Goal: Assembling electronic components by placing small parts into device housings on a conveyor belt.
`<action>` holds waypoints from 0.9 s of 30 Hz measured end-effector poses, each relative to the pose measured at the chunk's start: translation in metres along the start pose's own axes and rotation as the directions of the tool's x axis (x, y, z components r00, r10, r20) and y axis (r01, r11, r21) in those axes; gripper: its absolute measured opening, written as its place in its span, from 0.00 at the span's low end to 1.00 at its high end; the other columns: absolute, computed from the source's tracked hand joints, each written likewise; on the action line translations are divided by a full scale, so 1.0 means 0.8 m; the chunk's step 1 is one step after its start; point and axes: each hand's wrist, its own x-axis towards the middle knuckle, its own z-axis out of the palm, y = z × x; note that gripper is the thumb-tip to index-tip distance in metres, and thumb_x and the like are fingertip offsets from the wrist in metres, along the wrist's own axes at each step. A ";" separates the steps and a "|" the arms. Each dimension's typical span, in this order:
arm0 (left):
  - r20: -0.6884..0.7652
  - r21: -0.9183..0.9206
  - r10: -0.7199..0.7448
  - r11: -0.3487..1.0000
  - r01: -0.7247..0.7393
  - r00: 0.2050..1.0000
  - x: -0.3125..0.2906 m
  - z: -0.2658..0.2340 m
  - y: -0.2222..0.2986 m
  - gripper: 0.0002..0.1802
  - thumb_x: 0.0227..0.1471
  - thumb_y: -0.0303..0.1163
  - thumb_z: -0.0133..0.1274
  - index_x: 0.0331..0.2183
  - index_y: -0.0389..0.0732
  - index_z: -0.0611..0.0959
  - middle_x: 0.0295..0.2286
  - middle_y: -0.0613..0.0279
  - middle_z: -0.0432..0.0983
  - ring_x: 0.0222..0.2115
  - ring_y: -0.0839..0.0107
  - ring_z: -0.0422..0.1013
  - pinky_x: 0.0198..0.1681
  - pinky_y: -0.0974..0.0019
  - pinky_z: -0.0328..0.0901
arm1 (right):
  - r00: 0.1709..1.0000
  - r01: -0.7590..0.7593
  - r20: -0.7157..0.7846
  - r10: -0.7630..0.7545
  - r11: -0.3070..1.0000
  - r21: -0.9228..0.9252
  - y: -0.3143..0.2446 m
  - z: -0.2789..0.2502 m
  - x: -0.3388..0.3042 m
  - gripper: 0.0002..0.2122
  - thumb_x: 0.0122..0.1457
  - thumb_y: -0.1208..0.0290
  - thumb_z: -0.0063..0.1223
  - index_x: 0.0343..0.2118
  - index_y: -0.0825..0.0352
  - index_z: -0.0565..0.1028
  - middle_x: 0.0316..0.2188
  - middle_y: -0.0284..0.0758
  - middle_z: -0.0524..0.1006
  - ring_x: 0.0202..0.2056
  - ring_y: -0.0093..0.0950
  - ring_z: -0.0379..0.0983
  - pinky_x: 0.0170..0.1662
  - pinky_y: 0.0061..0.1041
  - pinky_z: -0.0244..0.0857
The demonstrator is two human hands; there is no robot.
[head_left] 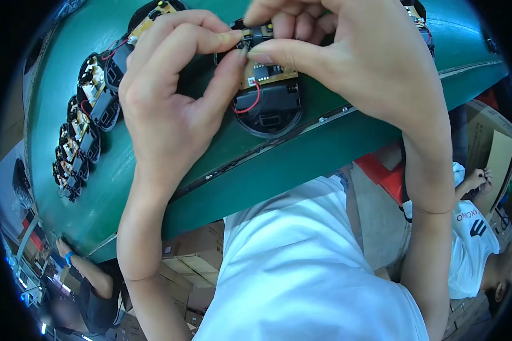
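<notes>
On the green work surface (210,149) lies an open wireless mouse base (267,111), black, with a battery compartment at its near end. It carries a tan circuit board (248,78), and a red wire loops from the board to the compartment. My left hand (170,94) has its thumb and index finger pinched together over a small part at the board's far half; what is between them is too small to tell. From the far right my right hand (364,57) curls around the same end, its thumb pressed by the board's dark parts. Both hands cover much of that end.
Several similar open mouse bases (91,88) stand in a row at left, and another (420,25) is at the far right. A metal strip (256,149) runs along the near edge. Co-workers (475,227) sit at either side; cardboard boxes (202,247) are below.
</notes>
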 end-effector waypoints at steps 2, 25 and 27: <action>0.001 0.013 0.014 1.000 -0.014 1.000 0.000 -0.002 0.001 0.09 0.50 0.18 0.65 0.35 0.32 0.85 0.38 0.58 0.81 0.40 0.70 0.75 0.48 0.70 0.67 | 0.997 0.024 -0.079 -0.026 0.999 -0.024 -0.005 0.007 -0.005 0.09 0.50 0.78 0.66 0.33 0.74 0.78 0.21 0.43 0.78 0.22 0.33 0.77 0.27 0.27 0.68; 0.000 -0.004 0.018 1.000 -0.018 1.000 0.004 -0.002 0.002 0.09 0.49 0.17 0.66 0.35 0.31 0.84 0.39 0.57 0.80 0.40 0.69 0.75 0.49 0.69 0.67 | 0.942 0.219 0.276 -0.192 0.973 -0.073 0.011 -0.032 0.046 0.06 0.47 0.80 0.64 0.24 0.73 0.76 0.17 0.41 0.75 0.18 0.34 0.72 0.23 0.27 0.63; -0.013 -0.001 0.004 1.000 -0.004 1.000 -0.001 -0.005 -0.002 0.09 0.49 0.18 0.66 0.35 0.30 0.85 0.39 0.57 0.81 0.40 0.70 0.75 0.49 0.70 0.67 | 0.928 0.265 0.287 -0.239 0.963 -0.056 0.014 -0.025 0.047 0.06 0.47 0.80 0.64 0.24 0.73 0.76 0.16 0.41 0.75 0.18 0.34 0.71 0.23 0.27 0.63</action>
